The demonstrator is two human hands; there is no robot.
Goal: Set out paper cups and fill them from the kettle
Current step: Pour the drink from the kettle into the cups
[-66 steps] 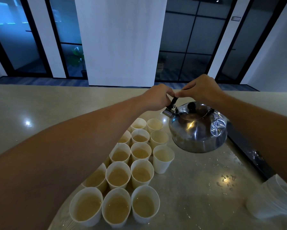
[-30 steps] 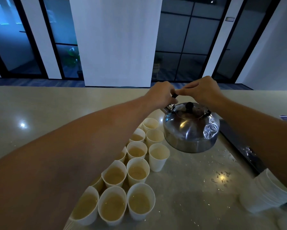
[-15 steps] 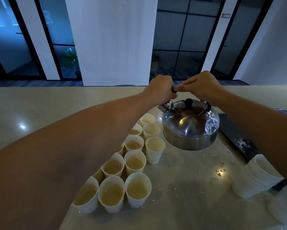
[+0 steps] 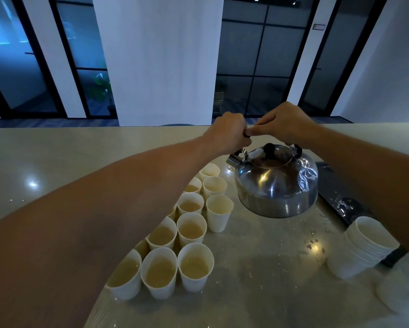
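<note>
A steel kettle point(image 4: 275, 185) with a black lid knob hangs level in the air over the counter, its spout pointing left. My left hand point(image 4: 227, 133) and my right hand point(image 4: 282, 123) both grip its black top handle, knuckles touching. Left of the kettle stand several white paper cups point(image 4: 191, 229) in rows; most hold pale liquid. The nearest-right cup point(image 4: 218, 215) beside the kettle and the far ones point(image 4: 209, 170) look empty or nearly so. My left forearm hides part of the left row.
A stack of nested paper cups point(image 4: 361, 247) lies on its side at the right, with another white stack point(image 4: 402, 290) by the lower right corner. Water drops point(image 4: 313, 245) spot the beige counter point(image 4: 56, 162). A dark strip point(image 4: 338, 197) runs along the right.
The kettle has levelled from its leftward tilt and has been lowered a little, staying right of the cup rows. Both hands have kept hold of the handle.
</note>
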